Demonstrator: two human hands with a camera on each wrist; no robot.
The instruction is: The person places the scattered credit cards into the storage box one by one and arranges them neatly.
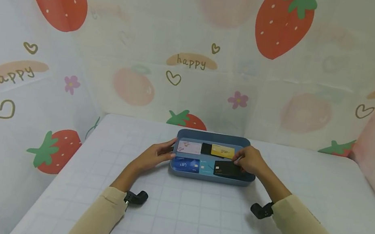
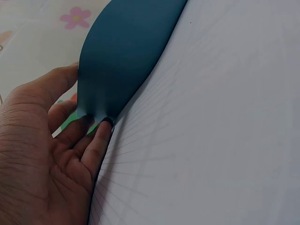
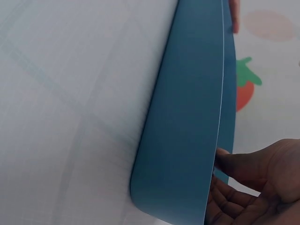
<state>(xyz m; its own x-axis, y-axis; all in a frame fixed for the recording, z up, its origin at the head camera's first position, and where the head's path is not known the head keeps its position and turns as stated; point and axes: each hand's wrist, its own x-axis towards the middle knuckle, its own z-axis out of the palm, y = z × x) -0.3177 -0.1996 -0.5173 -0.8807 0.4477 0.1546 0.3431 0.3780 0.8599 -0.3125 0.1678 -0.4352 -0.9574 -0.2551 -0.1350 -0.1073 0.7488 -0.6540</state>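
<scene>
A blue tray (image 1: 211, 179) holds several cards in two rows. Its back row has a pale pink card (image 1: 189, 147), a partly covered black card (image 1: 206, 148) and a yellow card (image 1: 223, 151). In front lie a dark blue card (image 1: 186, 164), a light blue card (image 1: 206, 168) and a black VIP card (image 1: 225, 169). My left hand (image 1: 151, 156) rests its fairly straight fingers against the tray's left end. Over the right end, my right hand (image 1: 252, 161) pinches a thin card edge (image 1: 238, 158), mostly hidden by the fingers. The tray wall (image 3: 187, 103) hides the fingertips in the right wrist view.
The tray stands near the back of a white table (image 1: 186, 219) with a faint grid. Behind it hangs a cloth (image 1: 231, 71) printed with strawberries, hearts and flowers. Black wrist cameras (image 1: 136, 197) sit at both sleeves.
</scene>
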